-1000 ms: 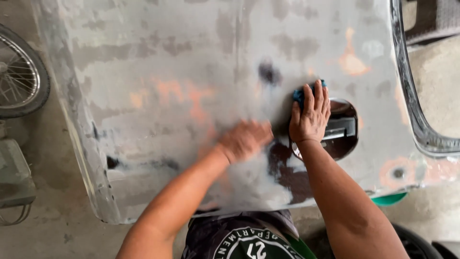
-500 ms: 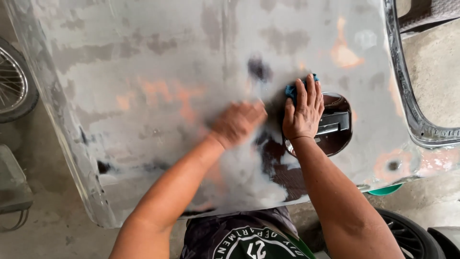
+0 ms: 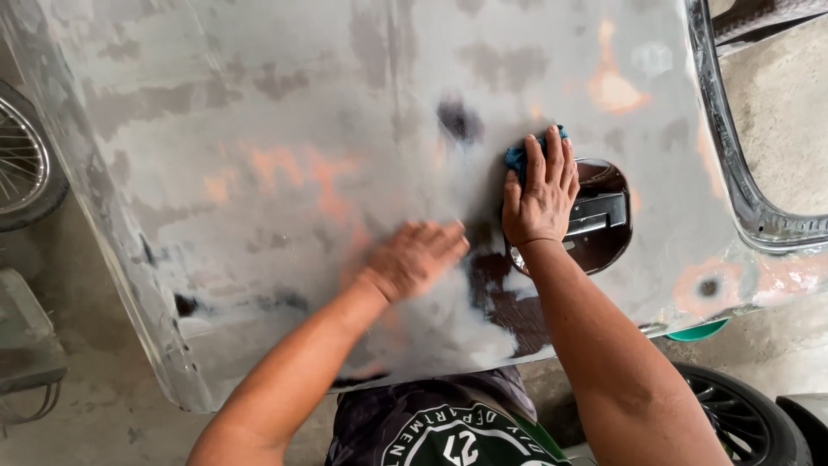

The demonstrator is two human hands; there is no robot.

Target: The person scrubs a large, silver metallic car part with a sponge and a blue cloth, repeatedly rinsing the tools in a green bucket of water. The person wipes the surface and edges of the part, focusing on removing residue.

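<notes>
Grey panel: a big car door [image 3: 285, 112] is lying flat and filling most of the view. It is showing dull grey patches, some orange spots and a few dark bare spots.
Right hand: the right hand [image 3: 542, 194] is pressing down flat on a blue cloth, with the fingers spread and pointing to the far side.
Blue cloth: the blue cloth [image 3: 516, 156] is sitting under the right hand's fingers, and only a small bit is peeking out at the far left of the hand. It is lying on the door, just left of the handle.
Right grip: the hand is not wrapping around the cloth; it is holding it down with an open, flat palm.
Left hand: the left hand [image 3: 416, 256] is resting palm down on the door, near the right hand but not touching it. It looks a bit blurry.
Left grip: the fingers are lying loose and close together, holding nothing.
Door handle: a dark door handle [image 3: 597, 216] is sitting in a round dark hollow, partly under the right hand.
Wheels: a spoked wheel [image 3: 21, 164] is showing at the far left, and a black tyre [image 3: 742, 414] is showing at the near right.
</notes>
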